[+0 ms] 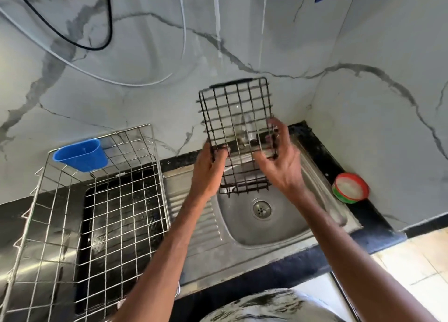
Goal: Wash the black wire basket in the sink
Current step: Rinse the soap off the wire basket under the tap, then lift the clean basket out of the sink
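The black wire basket [236, 108] is held upright above the steel sink [286, 229], its open grid facing me and its top edge against the marble wall. My left hand [209, 168] grips its lower left side, fingers curled round the wires. My right hand [281, 159] holds the lower right side, fingers spread over the grid and thumb hooked round a wire. A tap shows dimly through the mesh behind the basket. The drain [261, 209] lies below the basket's bottom edge.
A large steel wire dish rack [80, 224] stands on the counter to the left, with a blue plastic cup [81, 154] hung on its back rim. A red-and-green round tub [351, 187] sits on the black counter right of the sink. Cables hang on the wall.
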